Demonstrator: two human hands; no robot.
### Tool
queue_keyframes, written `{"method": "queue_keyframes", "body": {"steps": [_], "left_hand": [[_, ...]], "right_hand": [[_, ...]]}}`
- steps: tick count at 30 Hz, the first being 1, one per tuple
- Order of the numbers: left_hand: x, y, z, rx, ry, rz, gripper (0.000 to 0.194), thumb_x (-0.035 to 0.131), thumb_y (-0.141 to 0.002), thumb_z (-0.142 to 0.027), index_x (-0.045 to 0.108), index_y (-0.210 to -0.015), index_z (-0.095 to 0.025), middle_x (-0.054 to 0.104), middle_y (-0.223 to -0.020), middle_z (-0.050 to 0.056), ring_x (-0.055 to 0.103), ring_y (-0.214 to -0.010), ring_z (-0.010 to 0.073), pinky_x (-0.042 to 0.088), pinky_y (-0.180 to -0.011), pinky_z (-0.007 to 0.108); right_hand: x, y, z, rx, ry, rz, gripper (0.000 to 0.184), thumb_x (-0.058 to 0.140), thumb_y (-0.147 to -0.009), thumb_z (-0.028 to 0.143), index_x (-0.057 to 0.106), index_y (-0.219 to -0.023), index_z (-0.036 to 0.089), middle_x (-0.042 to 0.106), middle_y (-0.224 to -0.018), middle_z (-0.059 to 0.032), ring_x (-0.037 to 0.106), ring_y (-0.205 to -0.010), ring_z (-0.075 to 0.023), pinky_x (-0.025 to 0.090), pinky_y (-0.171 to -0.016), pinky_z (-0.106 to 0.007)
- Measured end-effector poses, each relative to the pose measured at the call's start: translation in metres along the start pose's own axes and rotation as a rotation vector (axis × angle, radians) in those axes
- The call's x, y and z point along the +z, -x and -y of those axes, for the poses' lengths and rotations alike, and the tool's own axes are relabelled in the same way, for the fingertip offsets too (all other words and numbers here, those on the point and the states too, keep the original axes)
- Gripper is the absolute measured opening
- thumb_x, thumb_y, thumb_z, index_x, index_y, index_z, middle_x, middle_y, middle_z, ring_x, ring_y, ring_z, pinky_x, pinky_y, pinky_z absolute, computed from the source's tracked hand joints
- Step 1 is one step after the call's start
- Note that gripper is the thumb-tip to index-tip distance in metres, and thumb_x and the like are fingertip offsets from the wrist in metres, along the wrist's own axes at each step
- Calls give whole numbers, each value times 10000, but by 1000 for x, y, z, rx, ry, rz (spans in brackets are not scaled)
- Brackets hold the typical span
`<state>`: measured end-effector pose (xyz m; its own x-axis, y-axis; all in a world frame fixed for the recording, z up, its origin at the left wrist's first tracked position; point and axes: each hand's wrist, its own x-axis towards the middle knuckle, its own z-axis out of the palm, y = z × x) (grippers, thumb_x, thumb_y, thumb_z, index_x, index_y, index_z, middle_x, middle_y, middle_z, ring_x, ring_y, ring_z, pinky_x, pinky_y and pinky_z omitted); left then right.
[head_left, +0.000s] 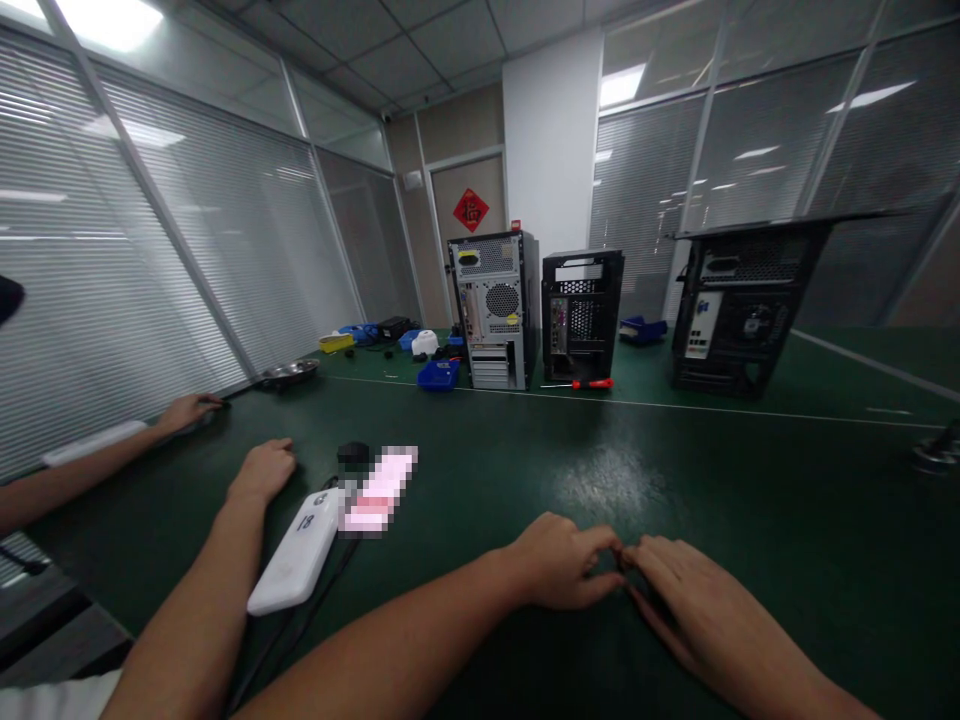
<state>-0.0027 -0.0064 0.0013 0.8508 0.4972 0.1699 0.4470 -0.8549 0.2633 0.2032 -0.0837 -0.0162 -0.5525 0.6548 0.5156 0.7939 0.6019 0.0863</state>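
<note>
L case (491,310), mid case (582,315) and R case (739,310) stand along back of table (480,440); screwdriver (592,384) lies before mid case, tray (439,376) just L of L case, dish (291,373) farther L; power bank (294,555) nearer, front L.

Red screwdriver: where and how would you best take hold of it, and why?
Grip the screwdriver by its thick red handle, probably from above or the near side: it lies flat, handle right, thin shaft left, with a black case close behind.

Left hand (570,562), right hand (701,600) close together over green table (480,440) — computer cases (495,310) behind, red-handled screwdriver (592,384) near middle one.
</note>
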Motion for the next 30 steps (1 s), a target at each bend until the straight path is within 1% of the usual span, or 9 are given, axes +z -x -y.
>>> {"method": "queue_keyframes", "body": {"steps": [4,9,14,17,19,22,25,28,30], "left_hand": [[3,-1,4,39,-25,3,334,529,-932,-531,611,-1089,-247,633,-635,-43,638,-600,145,333,-511,217],[5,-3,6,59,-67,8,363,509,-939,-557,658,-1030,-238,625,-612,-22,631,-602,148,336,-523,216],[2,-2,4,69,-39,10,338,523,-942,-537,666,-1020,-241,615,-604,-32,641,-614,144,349,-534,215],[-2,-2,2,51,-13,28,304,521,-952,-504,669,-1016,-246,623,-616,-37,641,-619,138,359,-548,217],[-5,-2,1,41,-4,44,289,518,-955,-485,667,-1018,-246,627,-627,-38,632,-607,132,359,-551,218],[-8,-1,0,44,13,70,281,509,-961,-463,661,-1026,-236,623,-635,-43,614,-583,115,354,-539,209],[-9,-1,0,38,26,82,279,503,-965,-450,657,-1041,-230,613,-624,-45,618,-587,109,358,-536,202],[-9,-1,0,24,12,82,269,507,-961,-442,659,-1043,-237,612,-611,-39,624,-587,121,360,-536,211],[-7,-1,0,20,6,74,260,509,-956,-435,663,-1037,-241,617,-615,-34,627,-589,128,359,-534,217]], "right_hand": [[2,-1,-3,-22,7,-9,180,419,-970,269,555,-1052,183,545,-905,-30,511,-768,-112,411,-688,-267],[-2,-3,0,-24,4,-14,167,429,-966,274,561,-1000,178,530,-877,-30,489,-751,-112,377,-690,-272],[-9,-4,1,2,-15,15,179,438,-948,271,565,-1022,170,547,-899,-36,506,-770,-110,397,-701,-265],[-15,-2,-13,92,-32,31,215,434,-959,324,570,-1020,170,561,-910,-42,527,-779,-107,432,-712,-262],[-18,5,-34,200,-53,37,259,413,-972,369,570,-1023,169,569,-916,-53,544,-777,-108,458,-705,-259],[-22,27,-81,391,-108,43,340,376,-982,422,576,-1070,161,585,-942,-95,576,-774,-120,482,-666,-251],[-21,63,-142,596,-180,70,397,392,-969,456,602,-1083,139,597,-1011,-156,614,-843,-155,498,-700,-279],[-14,102,-200,840,-216,113,419,460,-937,458,623,-1100,108,601,-1075,-179,630,-897,-163,492,-750,-293],[-6,123,-226,895,-173,77,415,500,-920,436,633,-1081,77,610,-1050,-200,641,-873,-161,481,-722,-276]]}}
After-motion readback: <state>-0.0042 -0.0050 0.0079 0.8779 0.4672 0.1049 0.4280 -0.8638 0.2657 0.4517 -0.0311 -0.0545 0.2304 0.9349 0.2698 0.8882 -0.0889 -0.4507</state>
